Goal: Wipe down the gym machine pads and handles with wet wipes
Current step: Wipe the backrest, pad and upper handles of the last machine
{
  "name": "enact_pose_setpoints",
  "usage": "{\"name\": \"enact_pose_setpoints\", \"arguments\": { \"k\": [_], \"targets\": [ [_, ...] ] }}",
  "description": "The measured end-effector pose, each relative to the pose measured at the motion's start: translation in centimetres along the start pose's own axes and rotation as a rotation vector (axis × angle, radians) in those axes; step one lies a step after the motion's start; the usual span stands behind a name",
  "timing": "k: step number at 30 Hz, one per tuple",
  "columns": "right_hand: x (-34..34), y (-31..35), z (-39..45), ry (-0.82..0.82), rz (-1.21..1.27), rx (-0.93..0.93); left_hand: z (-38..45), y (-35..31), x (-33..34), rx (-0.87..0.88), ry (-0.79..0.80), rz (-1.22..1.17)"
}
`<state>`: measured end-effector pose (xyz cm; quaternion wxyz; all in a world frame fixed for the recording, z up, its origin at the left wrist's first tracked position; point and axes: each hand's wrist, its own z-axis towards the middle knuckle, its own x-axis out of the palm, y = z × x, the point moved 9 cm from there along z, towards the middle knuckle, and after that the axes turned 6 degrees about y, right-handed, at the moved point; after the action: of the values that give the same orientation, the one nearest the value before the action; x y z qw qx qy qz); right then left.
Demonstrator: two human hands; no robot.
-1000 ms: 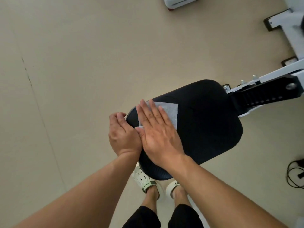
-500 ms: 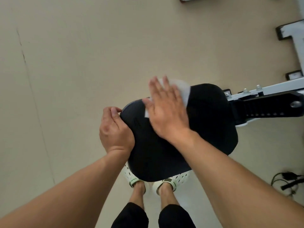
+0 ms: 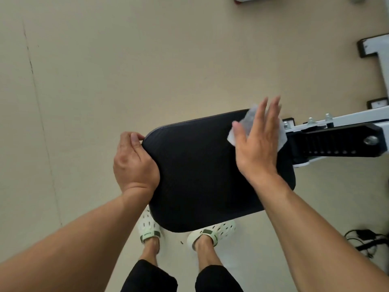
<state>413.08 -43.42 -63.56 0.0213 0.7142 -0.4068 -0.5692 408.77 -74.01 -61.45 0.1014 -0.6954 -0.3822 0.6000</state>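
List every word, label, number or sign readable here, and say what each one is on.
None can be read.
Dark strap of the left pale-green perforated clog: small light lettering, too blurred to read.
Black padded seat, white wet wipe, white machine frame: no text visible.

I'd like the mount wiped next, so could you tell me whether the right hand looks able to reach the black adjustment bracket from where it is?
Probably yes: the right hand presses the wet wipe at the seat pad's far end, beside the black adjustment bracket, with nothing between.
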Motion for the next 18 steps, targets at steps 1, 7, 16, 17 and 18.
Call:
{"name": "enact_pose_setpoints", "arguments": {
  "k": [1,7,16,17,18],
  "targets": [
    [0.4,1.1,0.6,-0.008,0.042,0.026,0.0,0.0,-0.1,-0.002,-0.005,-0.003],
    [6.6,9.8,-7.8,0.173,-0.137,-0.346,0.1,-0.1,0.0,0.004,0.011,-0.019],
    [1.2,-2.1,-5.8,0.066,-0.152,0.187,0.5,0.2,0.4,-0.024,0.227,-0.082],
    [1.0,-1.6,-4.1,0.04,-0.148,0.232,0.5,0.4,0.3,-0.041,0.272,-0.107],
    [1.3,-0.1,-2.8,0.027,-0.16,0.253,0.8,0.7,-0.1,-0.049,0.315,-0.137]
  ]
}}
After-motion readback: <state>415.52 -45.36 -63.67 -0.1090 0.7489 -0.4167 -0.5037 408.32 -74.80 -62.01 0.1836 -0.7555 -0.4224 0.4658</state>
